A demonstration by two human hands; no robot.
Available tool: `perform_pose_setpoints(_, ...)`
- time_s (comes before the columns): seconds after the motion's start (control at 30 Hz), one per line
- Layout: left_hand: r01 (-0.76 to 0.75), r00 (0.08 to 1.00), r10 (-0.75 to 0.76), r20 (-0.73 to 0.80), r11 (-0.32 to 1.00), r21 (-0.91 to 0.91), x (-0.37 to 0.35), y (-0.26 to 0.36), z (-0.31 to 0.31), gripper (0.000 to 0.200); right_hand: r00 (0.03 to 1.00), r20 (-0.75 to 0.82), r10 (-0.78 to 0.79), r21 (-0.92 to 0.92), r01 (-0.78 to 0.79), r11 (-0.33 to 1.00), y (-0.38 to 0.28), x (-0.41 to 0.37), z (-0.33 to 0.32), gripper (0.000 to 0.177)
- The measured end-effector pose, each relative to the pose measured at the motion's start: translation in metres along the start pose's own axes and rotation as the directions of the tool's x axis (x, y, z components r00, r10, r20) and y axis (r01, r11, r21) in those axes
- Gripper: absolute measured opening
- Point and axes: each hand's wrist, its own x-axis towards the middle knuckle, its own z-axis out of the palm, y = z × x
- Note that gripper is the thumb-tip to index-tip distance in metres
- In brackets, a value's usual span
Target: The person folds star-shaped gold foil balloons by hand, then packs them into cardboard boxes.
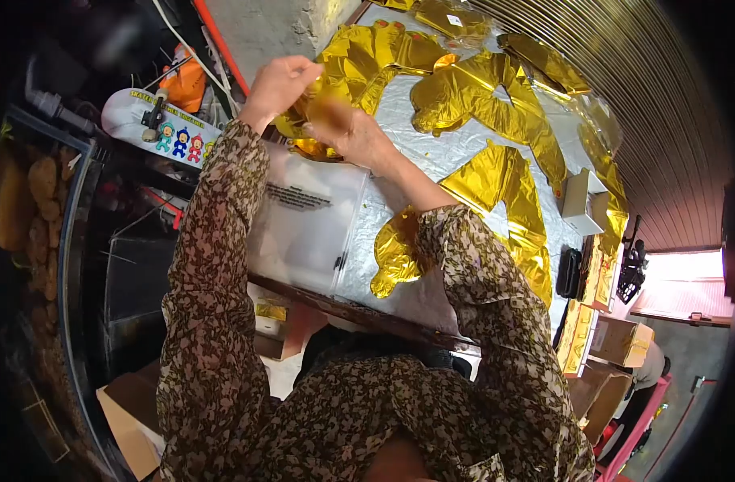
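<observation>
The left hand (277, 84) has its fingers curled shut, pinching an edge of a gold foil balloon (359, 60). Just beside it, the right hand (343, 120) is blurred, its fingers bent onto the same balloon. Under both wrists lies a clear plastic bag (303, 217) with black print. Beyond the fingers, more gold balloons (496, 104) are spread over the silver table (431, 157), and a white box (580, 201) sits well off beyond the right hand.

A bare strip of the silver table (444, 153) is left open between the clear plastic bag (303, 221) and the gold foil balloons (496, 108), by which, with a white box (580, 201), the far and right sides are crowded.
</observation>
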Motion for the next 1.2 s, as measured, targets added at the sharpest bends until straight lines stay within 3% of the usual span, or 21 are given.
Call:
perform_pose_setpoints(0.03,0.001,1.000,-0.001,0.000,1.000,0.000,-0.001,0.005,0.000,0.038,1.000,0.001,0.000,0.000,0.000,1.000,0.000,0.002,0.001,0.063)
perform_pose_setpoints(0.1,0.060,0.980,-0.023,0.198,0.982,-0.181,-0.004,0.014,0.000,0.041,0.995,-0.027,0.093,0.164,-0.088,0.983,0.002,0.005,0.005,0.048)
perform_pose_setpoints(0.13,0.062,0.980,-0.025,0.198,0.982,-0.180,-0.007,0.019,-0.001,0.041,0.995,-0.026,0.093,0.165,-0.088,0.982,0.006,0.007,0.008,0.048)
perform_pose_setpoints(0.2,0.245,0.954,-0.157,0.257,0.899,-0.363,-0.014,0.029,-0.003,0.044,0.952,-0.223,0.209,0.032,-0.207,0.978,0.016,0.011,0.013,0.034)
perform_pose_setpoints(0.23,0.245,0.954,-0.158,0.254,0.899,-0.362,-0.017,0.027,-0.004,0.044,0.953,-0.221,0.206,0.033,-0.204,0.978,0.022,0.014,0.015,0.034)
perform_pose_setpoints(0.3,0.190,0.978,-0.134,0.160,0.887,-0.420,-0.026,0.020,-0.006,0.046,0.912,-0.254,0.321,0.227,-0.267,0.937,0.036,0.016,0.018,0.026)
perform_pose_setpoints(0.37,0.155,0.972,-0.056,0.227,0.881,-0.447,-0.029,-0.001,-0.002,0.039,0.915,-0.195,0.354,0.355,-0.271,0.895,0.032,0.014,0.020,0.025)
perform_pose_setpoints(0.43,0.157,0.962,-0.031,0.270,0.874,-0.459,-0.032,-0.012,0.005,0.036,0.962,-0.256,0.091,0.408,0.022,0.913,0.035,0.016,0.033,0.036)
perform_pose_setpoints(0.47,0.155,0.963,-0.030,0.268,0.875,-0.458,-0.033,-0.013,0.008,0.036,0.962,-0.257,0.089,0.408,0.025,0.912,0.015,0.013,0.028,0.036)
perform_pose_setpoints(0.53,0.131,0.960,0.037,0.279,0.820,-0.558,-0.034,-0.013,0.014,0.038,0.956,-0.231,0.182,-0.051,-0.199,0.979,-0.020,0.002,0.018,0.048)
perform_pose_setpoints(0.57,0.174,0.963,0.004,0.269,0.754,-0.633,-0.037,0.000,0.015,0.039,0.944,-0.259,0.206,-0.072,-0.232,0.970,-0.019,0.004,0.022,0.053)
perform_pose_setpoints(0.7,0.162,0.962,-0.004,0.272,0.810,-0.563,-0.042,0.018,0.007,0.042,0.902,-0.422,0.095,-0.016,-0.112,0.994,0.017,0.019,0.035,0.039)
perform_pose_setpoints(0.77,0.033,0.917,0.212,0.339,0.804,-0.594,-0.036,-0.002,0.002,0.037,0.891,-0.392,0.231,0.130,-0.195,0.972,0.033,0.023,0.031,0.028)
perform_pose_setpoints(0.8,0.033,0.918,0.210,0.336,0.805,-0.593,-0.037,-0.010,-0.004,0.037,0.878,-0.414,0.241,0.166,-0.187,0.968,0.041,0.023,0.031,0.021)
perform_pose_setpoints(0.83,-0.080,0.957,0.164,0.239,0.943,-0.324,-0.040,-0.013,-0.012,0.033,0.880,-0.411,0.240,0.167,-0.187,0.968,0.040,0.022,0.025,0.021)
perform_pose_setpoints(0.87,-0.150,0.980,0.150,0.131,0.989,-0.011,-0.042,-0.016,-0.019,0.029,0.888,-0.357,0.291,0.308,-0.182,0.934,0.040,0.019,0.017,0.016)
perform_pose_setpoints(0.93,-0.187,0.977,0.177,0.119,0.979,0.079,-0.052,-0.020,-0.035,0.030,0.881,-0.296,0.369,0.552,-0.158,0.819,0.037,0.017,0.012,0.008)
perform_pose_setpoints(1.03,-0.226,0.964,0.193,0.182,0.958,0.178,-0.068,-0.020,-0.042,0.039,0.862,-0.346,0.370,0.638,-0.073,0.767,0.034,0.017,0.003,0.007)
perform_pose_setpoints(1.1,-0.226,0.953,0.177,0.245,0.955,0.190,-0.073,-0.021,-0.041,0.046,0.851,-0.352,0.390,0.653,-0.075,0.754,0.035,0.019,0.000,0.004)
perform_pose_setpoints(1.17,-0.346,0.924,0.274,0.268,0.896,0.279,-0.074,-0.023,-0.037,0.049,0.842,-0.457,0.288,0.499,-0.026,0.866,0.037,0.020,-0.008,0.008)
perform_pose_setpoints(1.2,-0.346,0.924,0.274,0.266,0.896,0.279,-0.073,-0.024,-0.037,0.049,0.828,-0.479,0.291,0.513,-0.005,0.858,0.039,0.020,-0.011,0.020)
